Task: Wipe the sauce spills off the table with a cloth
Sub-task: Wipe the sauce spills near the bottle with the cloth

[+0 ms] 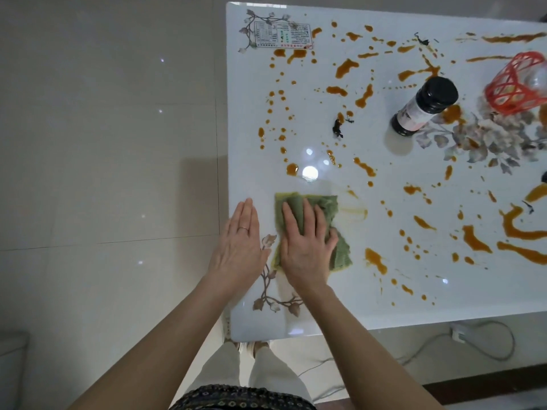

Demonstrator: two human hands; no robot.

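Note:
A green cloth point(340, 250) lies flat near the left front corner of the glossy white table point(340, 309). My right hand point(305, 244) presses on the cloth with straight, spread fingers. Beside it, my left hand point(239, 247) lies flat with straight fingers at the table's left edge, holding nothing. Orange-brown sauce spills point(346, 68) are spattered across most of the tabletop, with thick streaks point(515, 229) at the right. A faint smear point(355, 210) trails right of the cloth.
A dark bottle point(423, 106) stands mid-table. A red mesh basket point(518, 82) sits at the far right, tilted. A printed label point(282, 35) lies at the far left corner. A white cable point(485, 338) runs on the tiled floor below the front edge.

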